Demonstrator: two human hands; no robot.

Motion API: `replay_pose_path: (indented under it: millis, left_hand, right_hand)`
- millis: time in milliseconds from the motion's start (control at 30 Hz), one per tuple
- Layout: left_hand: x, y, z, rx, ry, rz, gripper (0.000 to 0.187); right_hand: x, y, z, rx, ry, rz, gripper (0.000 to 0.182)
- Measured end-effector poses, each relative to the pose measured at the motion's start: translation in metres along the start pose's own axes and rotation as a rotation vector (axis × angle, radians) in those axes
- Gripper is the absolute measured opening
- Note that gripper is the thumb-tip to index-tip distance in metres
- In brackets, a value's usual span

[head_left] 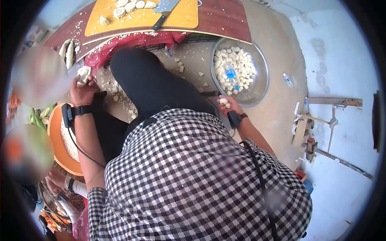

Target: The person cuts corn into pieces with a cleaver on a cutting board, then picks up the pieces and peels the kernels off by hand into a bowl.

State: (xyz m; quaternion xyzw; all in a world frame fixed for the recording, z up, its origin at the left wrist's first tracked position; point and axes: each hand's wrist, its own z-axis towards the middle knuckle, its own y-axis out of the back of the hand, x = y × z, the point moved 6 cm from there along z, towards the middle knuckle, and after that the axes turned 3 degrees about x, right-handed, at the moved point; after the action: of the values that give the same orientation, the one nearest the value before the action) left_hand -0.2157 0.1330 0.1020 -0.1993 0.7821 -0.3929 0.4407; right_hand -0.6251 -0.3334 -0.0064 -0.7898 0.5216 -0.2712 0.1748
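My left hand [82,95] is closed around a pale piece of corn cob [84,75], out to the left beside the table's end. On the right, my right hand [237,107] is curled palm-up with a few small pale corn pieces [225,103] in it. Just beyond that hand is a large metal basin [263,76] with many pale corn chunks [240,60] inside and a clear bottle with a blue label [230,72] on top of them. A yellow cutting board [181,20] on the table carries cut corn rounds [119,13] and a black-handled cleaver [164,14].
A red mesh sack [124,41] hangs below the table edge. Whole cobs [70,54] lie at its left. An orange tub [55,132] of white bits stands by my left forearm. Another person's hand [56,180] shows lower left. A bottle [287,80] lies on the floor.
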Motion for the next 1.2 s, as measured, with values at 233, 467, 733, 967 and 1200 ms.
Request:
replay_pose_path:
  millis: [233,467,733,967,1200]
  left_hand:
    - [0.017,0.012,-0.014,-0.059,-0.111,-0.045,0.034]
    - [0.022,-0.013,-0.038,0.179,-0.183,-0.099,0.043]
    - [0.023,-0.03,-0.093,0.215,-0.162,0.021,0.04]
    - [0.024,-0.028,-0.109,0.26,-0.173,-0.045,0.044]
    - [0.024,0.011,-0.12,0.068,-0.176,0.031,0.043]
  right_hand:
    - [0.076,0.105,-0.005,-0.133,0.28,0.516,0.052]
    - [0.144,0.054,0.043,-0.113,0.45,0.245,0.042]
    - [0.02,-0.352,-0.006,0.712,0.488,-0.743,0.018]
    - [-0.127,-0.483,0.014,1.027,0.504,-1.342,0.037]
    - [-0.199,-0.5,0.028,1.147,0.988,-1.618,0.041]
